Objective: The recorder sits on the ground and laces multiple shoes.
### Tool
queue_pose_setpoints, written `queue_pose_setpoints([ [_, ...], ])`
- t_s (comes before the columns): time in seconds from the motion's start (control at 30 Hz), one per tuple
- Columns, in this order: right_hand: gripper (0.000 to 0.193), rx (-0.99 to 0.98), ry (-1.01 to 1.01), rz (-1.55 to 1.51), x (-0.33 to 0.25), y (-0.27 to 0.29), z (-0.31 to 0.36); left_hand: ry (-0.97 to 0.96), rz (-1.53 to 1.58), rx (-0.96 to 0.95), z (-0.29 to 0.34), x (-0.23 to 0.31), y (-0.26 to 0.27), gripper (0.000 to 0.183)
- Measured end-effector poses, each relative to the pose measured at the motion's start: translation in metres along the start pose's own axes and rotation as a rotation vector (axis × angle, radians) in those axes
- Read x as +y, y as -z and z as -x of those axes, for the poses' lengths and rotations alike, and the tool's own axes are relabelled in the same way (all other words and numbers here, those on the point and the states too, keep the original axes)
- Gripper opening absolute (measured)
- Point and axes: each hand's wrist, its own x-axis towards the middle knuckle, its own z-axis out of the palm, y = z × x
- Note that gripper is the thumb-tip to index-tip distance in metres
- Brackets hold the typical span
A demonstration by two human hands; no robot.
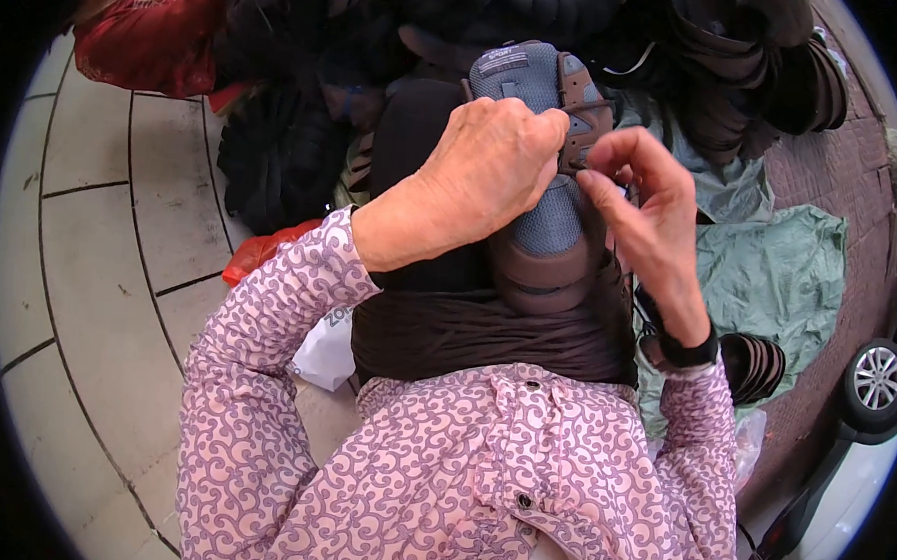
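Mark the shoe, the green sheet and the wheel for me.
Shoe (pixel 548 226): head view, on the blue-grey mesh of its upper.
Green sheet (pixel 774 269): head view, on a bare, wrinkled stretch.
Wheel (pixel 876 379): head view, on its hub.

— On the lap (pixel 446 340)?
— A shoe (pixel 549 224), beneath the left hand (pixel 473 171), left of the right hand (pixel 650 204).
— And beyond?
— Heaped footwear (pixel 510 12).
— To the right?
— A sheet (pixel 769 284) over paving (pixel 813 406), then farther out a car (pixel 849 508).
— Left?
— Plastic (pixel 268 252) near the lap, then floor tiles (pixel 89 254).
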Motion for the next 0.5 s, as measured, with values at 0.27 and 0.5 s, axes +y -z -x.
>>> queue_pose_setpoints([
  [0.27, 0.036, -0.433, -0.068, -0.066, 0.018, 0.024, -0.047, 0.113, -0.059, 0.044, 0.007, 0.013, 0.003, 0.009],
  [0.5, 0.036, -0.513, -0.12, -0.24, 0.026, 0.032, -0.053, 0.294, -0.181, 0.294, 0.046, -0.036, 0.04, 0.007],
])
